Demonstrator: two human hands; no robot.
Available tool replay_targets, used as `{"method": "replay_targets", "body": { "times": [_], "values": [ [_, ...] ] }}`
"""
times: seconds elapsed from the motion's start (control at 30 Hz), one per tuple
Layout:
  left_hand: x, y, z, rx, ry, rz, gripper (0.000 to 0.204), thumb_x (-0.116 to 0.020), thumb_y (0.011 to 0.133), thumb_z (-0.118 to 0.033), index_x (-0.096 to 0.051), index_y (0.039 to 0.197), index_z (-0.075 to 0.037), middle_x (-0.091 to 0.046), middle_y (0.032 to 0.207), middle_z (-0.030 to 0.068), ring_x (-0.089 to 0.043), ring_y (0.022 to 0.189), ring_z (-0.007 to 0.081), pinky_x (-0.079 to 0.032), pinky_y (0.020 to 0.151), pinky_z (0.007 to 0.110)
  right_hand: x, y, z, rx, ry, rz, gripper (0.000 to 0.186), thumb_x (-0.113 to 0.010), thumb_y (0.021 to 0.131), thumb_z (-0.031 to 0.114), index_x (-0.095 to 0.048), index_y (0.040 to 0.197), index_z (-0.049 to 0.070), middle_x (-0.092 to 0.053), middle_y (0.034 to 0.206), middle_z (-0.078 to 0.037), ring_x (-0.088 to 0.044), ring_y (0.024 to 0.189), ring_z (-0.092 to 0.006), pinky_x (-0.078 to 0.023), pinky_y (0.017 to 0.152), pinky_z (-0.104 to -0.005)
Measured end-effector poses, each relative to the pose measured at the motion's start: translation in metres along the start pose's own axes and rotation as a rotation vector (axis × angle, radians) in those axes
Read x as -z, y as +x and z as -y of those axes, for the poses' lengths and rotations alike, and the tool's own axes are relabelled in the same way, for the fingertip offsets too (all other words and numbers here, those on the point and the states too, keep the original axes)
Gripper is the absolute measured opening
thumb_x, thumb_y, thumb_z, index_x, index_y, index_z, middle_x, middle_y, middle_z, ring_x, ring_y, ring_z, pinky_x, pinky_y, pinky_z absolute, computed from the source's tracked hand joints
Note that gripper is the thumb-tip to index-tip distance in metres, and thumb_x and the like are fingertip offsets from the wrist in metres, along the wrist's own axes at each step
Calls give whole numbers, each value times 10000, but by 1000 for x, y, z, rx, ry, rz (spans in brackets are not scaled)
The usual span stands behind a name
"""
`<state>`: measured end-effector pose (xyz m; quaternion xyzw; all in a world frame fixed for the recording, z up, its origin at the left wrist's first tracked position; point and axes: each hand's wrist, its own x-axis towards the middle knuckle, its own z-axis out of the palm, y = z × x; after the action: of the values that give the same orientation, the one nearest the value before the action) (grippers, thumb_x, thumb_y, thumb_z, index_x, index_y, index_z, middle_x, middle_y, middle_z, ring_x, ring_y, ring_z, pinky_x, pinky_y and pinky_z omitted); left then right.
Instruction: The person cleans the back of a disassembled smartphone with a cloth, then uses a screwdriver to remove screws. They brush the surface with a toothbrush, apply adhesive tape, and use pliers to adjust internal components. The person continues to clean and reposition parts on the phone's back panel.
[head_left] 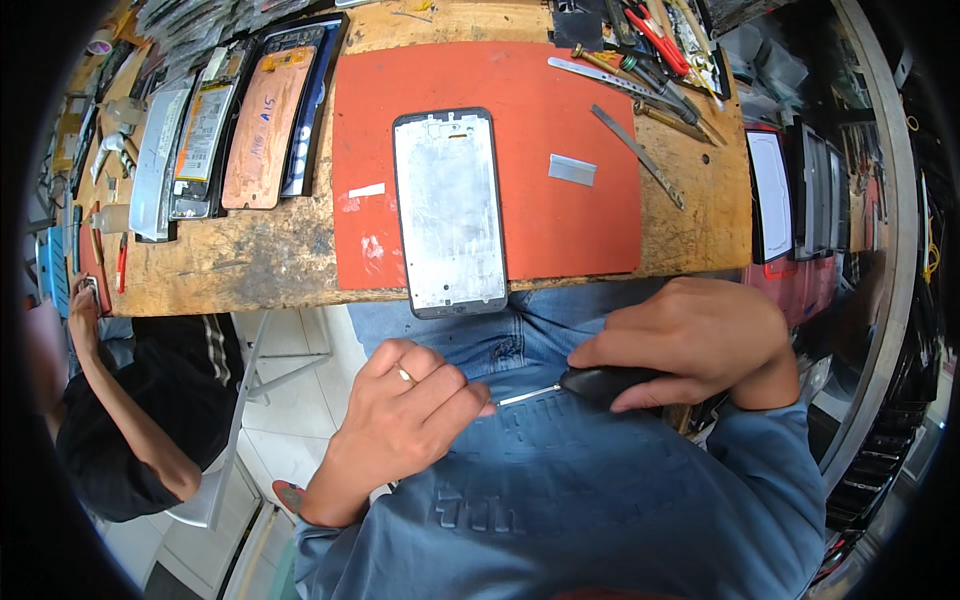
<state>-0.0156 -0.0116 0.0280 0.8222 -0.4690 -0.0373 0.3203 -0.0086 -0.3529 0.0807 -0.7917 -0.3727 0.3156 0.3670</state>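
Note:
Over my lap, my right hand (690,345) is wrapped round a smooth black tool body (603,386). A thin silver shaft (530,396) runs from it toward my left hand. I cannot make out the tool's exact kind. My left hand (405,415), with a ring on one finger, is closed, and its fingertips meet the far end of the shaft. What else they pinch is hidden. Beyond my hands lies a phone frame (452,215) with a bare silvery plate and black rim, its near end jutting past the table edge.
An orange-red mat (560,230) covers the wooden bench (240,270). On it lies a small silver strip (572,169). Tweezers and screwdrivers (665,110) crowd the back right, with a flat metal blade (638,155). Opened phones (205,130) stand left; another person (140,410) sits there.

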Motion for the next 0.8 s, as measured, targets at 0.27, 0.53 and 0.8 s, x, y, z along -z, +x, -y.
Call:
{"method": "replay_targets", "body": {
  "times": [0.27, 0.53, 0.8],
  "values": [
    [10, -2, -4, -50, -80, 115, 190, -879, 829, -256, -755, 910, -137, -553, 790, -18, -578, 785, 200, -436, 752, 365, 0, -5, 31, -52, -216, 47, 482, -743, 1040, 426, -678, 1376, 85, -643, 887, -81, -707, 670, -308, -591, 577, -425],
    [39, -6, -18, -248, -121, 218, 195, -866, 822, -187, -675, 791, -170, -518, 767, -26, -530, 730, 173, -423, 695, 335, 13, -15, 55, 109, -246, 135, 477, -746, 1048, 374, -678, 1416, 77, -577, 818, -45, -657, 592, -191, -523, 462, -336],
    [49, 4, -10, -355, -523, 255, 182, -863, 859, -154, -698, 799, -108, -466, 720, -12, -493, 650, 178, -383, 572, 338, 16, -24, 65, 241, -247, 93, 466, -658, 997, 184, -650, 1442, 47, -522, 764, -12, -607, 549, -136, -491, 418, -291]
  ]
}}
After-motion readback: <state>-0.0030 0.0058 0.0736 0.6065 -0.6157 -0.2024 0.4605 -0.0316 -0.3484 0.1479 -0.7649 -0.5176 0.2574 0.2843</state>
